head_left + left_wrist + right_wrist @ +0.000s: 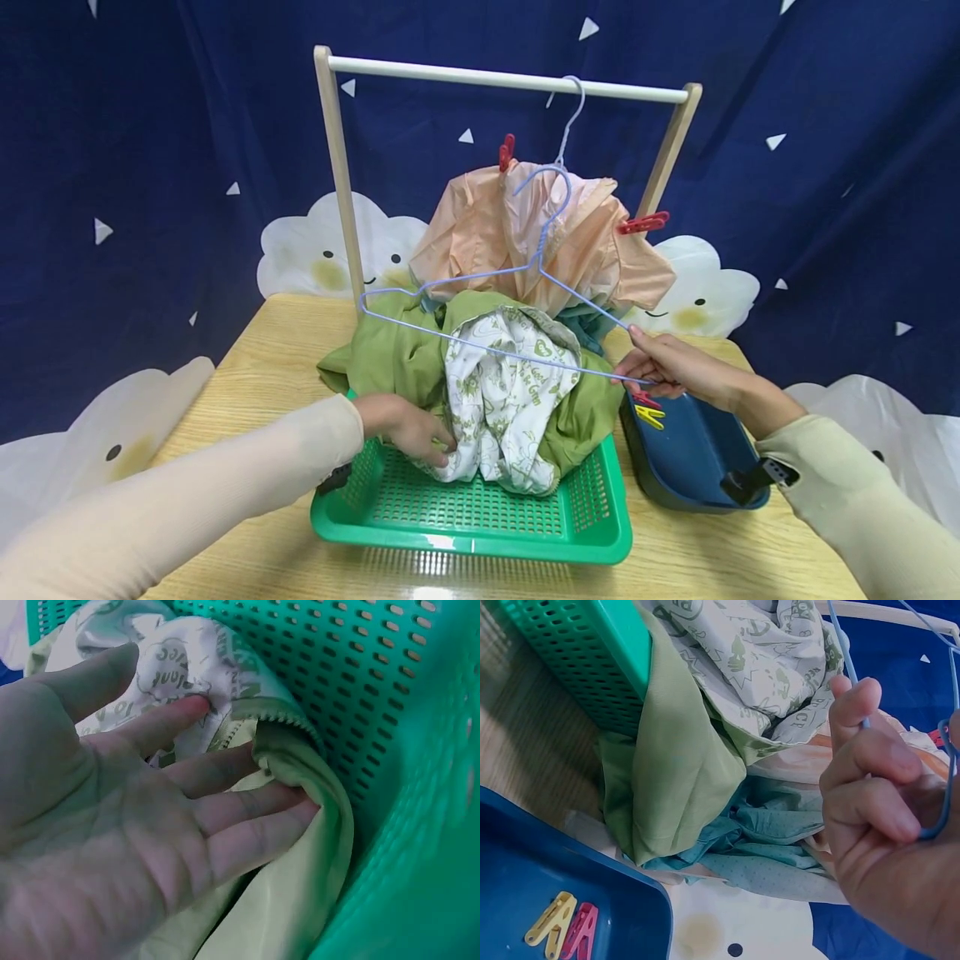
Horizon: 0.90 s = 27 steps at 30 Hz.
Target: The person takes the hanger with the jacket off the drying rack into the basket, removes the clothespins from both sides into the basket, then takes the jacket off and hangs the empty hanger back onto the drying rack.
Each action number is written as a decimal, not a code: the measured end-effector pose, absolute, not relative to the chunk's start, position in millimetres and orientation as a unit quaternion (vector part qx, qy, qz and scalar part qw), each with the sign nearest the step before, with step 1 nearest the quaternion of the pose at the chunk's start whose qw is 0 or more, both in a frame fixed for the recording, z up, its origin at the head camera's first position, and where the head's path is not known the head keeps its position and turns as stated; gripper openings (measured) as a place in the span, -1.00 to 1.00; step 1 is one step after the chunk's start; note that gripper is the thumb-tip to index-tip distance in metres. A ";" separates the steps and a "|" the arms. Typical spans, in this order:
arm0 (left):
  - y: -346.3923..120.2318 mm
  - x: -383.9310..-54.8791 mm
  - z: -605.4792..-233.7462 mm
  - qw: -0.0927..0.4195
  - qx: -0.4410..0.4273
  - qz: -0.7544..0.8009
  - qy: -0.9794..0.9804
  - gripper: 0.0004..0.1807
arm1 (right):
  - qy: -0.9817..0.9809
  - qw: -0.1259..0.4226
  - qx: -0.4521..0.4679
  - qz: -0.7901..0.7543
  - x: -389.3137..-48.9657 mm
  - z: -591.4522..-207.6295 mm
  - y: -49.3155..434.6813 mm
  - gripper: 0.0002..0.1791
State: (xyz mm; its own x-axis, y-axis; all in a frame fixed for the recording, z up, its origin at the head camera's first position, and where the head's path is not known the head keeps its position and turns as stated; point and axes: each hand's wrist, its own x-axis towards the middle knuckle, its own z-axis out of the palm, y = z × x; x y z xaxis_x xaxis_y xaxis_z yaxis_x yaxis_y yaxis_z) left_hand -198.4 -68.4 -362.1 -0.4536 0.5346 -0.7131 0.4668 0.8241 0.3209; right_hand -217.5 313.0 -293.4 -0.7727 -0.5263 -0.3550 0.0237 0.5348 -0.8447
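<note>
A green jacket (405,354) with a white printed lining lies bunched over a green basket (468,546). My left hand (408,429) is at the jacket's lower left edge. In the left wrist view, its nearly straight fingers reach under the zippered edge (289,720), thumb apart; some fingertips are hidden by cloth. My right hand (678,371) grips the right end of a light blue wire hanger (542,240), its fingers curled round the wire in the right wrist view. The hanger is held above the jacket, hook upward, its left end over the jacket's left side.
Behind, a rack (487,77) carries a peach garment (472,217) on another hanger, with red clothespins (643,222) on it. Teal cloth (769,825) lies beneath. At the right stands a dark blue bin (697,450) holding yellow (553,922) and pink clothespins.
</note>
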 end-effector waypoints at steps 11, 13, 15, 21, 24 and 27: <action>-79.0 -197.9 -350.7 0.395 0.329 0.082 0.854 -0.47 | 0.834 0.282 -0.148 -0.449 -219.8 -289.0 309.4 -0.19; -81.5 -198.1 -349.4 0.391 0.327 0.102 0.854 -0.47 | 0.836 0.277 -0.151 -0.448 -220.6 -288.2 308.4 -0.18; -84.1 -198.0 -347.8 0.388 0.324 0.122 0.854 -0.48 | 0.837 0.274 -0.155 -0.448 -221.3 -287.7 306.9 -0.16; -91.0 -197.6 -342.0 0.362 0.317 0.169 0.860 -0.58 | 0.843 0.265 -0.148 -0.443 -222.4 -285.6 303.1 -0.16; -94.3 -197.5 -338.0 0.345 0.320 0.187 0.862 -0.62 | 0.843 0.260 -0.145 -0.447 -222.3 -284.6 301.6 -0.16; -97.3 -197.6 -334.3 0.329 0.325 0.207 0.862 -0.65 | 0.843 0.260 -0.145 -0.447 -221.9 -284.4 300.0 -0.16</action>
